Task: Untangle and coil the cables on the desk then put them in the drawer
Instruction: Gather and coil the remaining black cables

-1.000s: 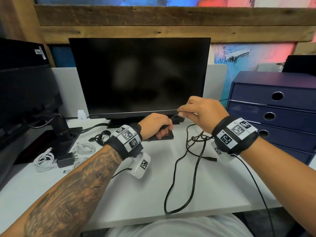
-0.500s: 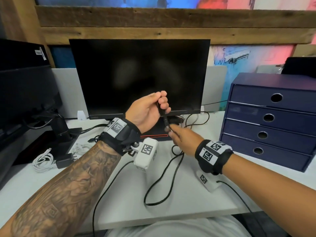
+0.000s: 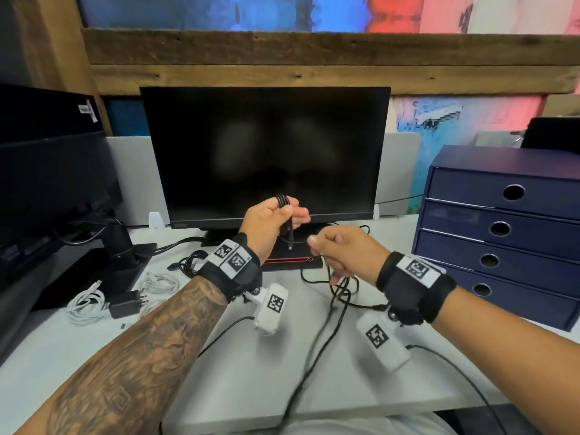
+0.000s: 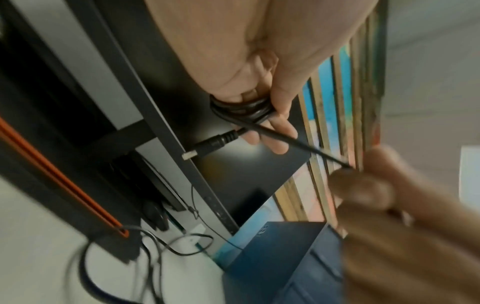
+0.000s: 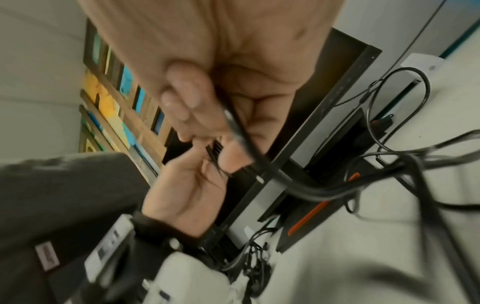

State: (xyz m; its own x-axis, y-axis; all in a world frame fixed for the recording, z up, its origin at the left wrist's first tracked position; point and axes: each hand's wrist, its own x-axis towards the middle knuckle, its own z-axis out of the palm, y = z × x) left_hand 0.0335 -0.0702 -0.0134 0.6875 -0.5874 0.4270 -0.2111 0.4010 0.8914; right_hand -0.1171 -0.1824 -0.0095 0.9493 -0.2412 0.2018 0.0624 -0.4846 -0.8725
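My left hand point(image 3: 276, 219) is raised before the monitor and grips a few loops of the black cable point(image 3: 284, 211), wound over its fingers point(image 4: 279, 125); the cable's plug point(image 4: 210, 147) hangs free below them. My right hand point(image 3: 337, 249) is just right of it and lower, pinching the same black cable point(image 5: 241, 133) between thumb and fingertips. From there the cable's loose length point(image 3: 317, 353) trails down over the white desk point(image 3: 235, 381) toward its front edge. The blue drawer unit point(image 3: 502, 227) stands at the right, all drawers shut.
The black monitor point(image 3: 266, 152) stands right behind both hands, its base point(image 3: 295, 262) under them. Bundles of white cable point(image 3: 86, 306) and a black charger point(image 3: 124, 304) lie at the left, with a small black cable point(image 3: 191, 262) by the left wrist. A second screen fills the far left.
My left hand has risen slightly and now has loops of cable wound on it. My right hand moved right and up, feeding cable; the loose loop on the desk shifted right.
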